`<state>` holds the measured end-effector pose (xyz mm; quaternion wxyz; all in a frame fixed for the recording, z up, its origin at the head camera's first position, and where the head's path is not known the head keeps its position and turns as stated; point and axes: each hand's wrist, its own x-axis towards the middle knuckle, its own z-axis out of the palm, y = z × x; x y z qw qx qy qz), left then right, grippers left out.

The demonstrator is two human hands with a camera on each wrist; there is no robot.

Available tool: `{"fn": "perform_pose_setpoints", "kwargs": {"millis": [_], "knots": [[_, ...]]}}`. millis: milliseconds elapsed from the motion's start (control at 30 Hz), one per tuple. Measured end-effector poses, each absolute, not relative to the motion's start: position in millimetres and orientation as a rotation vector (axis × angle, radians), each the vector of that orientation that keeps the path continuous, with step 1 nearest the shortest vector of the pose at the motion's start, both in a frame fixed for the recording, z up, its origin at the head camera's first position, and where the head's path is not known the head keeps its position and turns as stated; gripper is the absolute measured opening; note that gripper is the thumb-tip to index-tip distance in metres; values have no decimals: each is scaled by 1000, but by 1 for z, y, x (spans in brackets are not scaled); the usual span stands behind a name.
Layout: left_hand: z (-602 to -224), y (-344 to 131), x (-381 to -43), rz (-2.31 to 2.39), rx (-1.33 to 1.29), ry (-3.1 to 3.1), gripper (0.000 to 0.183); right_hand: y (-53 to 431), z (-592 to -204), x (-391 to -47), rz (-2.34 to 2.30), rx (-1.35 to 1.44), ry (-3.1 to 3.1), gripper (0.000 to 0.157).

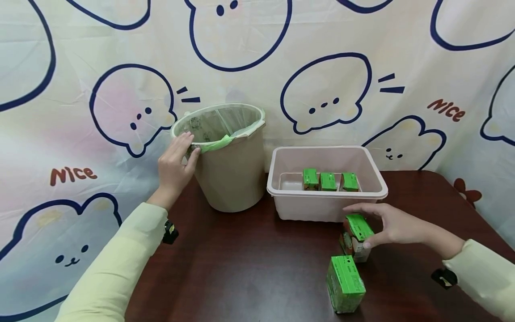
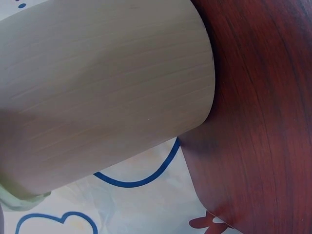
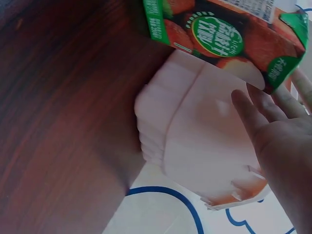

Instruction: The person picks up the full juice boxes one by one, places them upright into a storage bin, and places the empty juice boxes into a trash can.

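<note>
My left hand (image 1: 175, 163) holds the near left rim of a beige trash bin (image 1: 233, 179), with its fingertips over the rim and the thumb lower. A pale green bag (image 1: 225, 125) lines the bin. In the left wrist view the bin's side (image 2: 107, 83) fills much of the picture. On the right, my right hand (image 1: 396, 226) grips a green-topped juice box (image 1: 360, 227) from above, its thumb on the near side and its fingers at the far side. The right wrist view shows the box's printed face (image 3: 219, 36) with fruit on it. Another juice box (image 1: 346, 286) stands nearer to me.
Behind the gripped box sits a pale pink plastic tub (image 1: 314, 208) with three juice boxes (image 1: 327, 181) inside. It stands right of the bin on a dark red-brown wooden table (image 1: 249, 273). A printed cloth (image 1: 241, 36) hangs behind everything.
</note>
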<state>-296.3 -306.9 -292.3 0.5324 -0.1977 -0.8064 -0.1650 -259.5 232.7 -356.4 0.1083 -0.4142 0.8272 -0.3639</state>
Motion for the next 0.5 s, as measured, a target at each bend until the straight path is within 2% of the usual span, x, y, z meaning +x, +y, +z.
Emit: {"fn": "perform_pose_setpoints", "kwargs": {"millis": [500], "knots": [[-292, -306, -297, -415, -475, -1907, 40, 232, -366, -262, -1057, -1198, 2398, 70]]}}
